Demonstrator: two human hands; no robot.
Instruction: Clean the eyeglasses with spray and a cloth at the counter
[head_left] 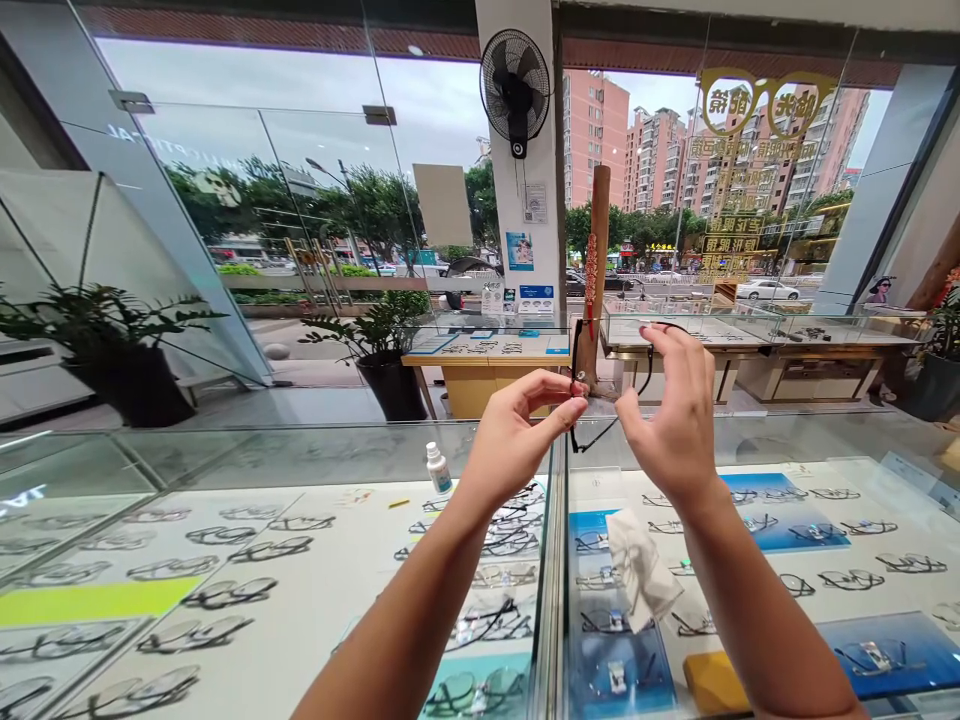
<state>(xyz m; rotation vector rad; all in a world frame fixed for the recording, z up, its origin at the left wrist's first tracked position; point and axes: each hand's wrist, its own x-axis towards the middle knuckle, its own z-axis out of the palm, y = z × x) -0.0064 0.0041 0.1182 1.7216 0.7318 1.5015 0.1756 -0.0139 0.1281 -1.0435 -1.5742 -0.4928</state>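
Black-framed eyeglasses (575, 352) are held up above the glass counter, seen nearly edge-on. My left hand (514, 432) pinches the front of the frame between thumb and fingers. On the other side, my right hand (673, 425) has its thumb and fingers around the thin dark temples, with a gap between thumb and fingertips. Exactly where the right fingertips press is hard to make out. Below my right hand lies a crumpled white cloth or tissue (641, 570) on the counter. A small white bottle (438, 468) stands upright left of my left forearm.
The glass display counter (553, 600) spans the foreground, with rows of eyeglasses (231, 592) inside. A yellow-brown item (714, 684) lies near my right forearm. Beyond are another display table (487, 360), a wooden post (600, 220), potted plants (390, 350) and a wall fan (516, 90).
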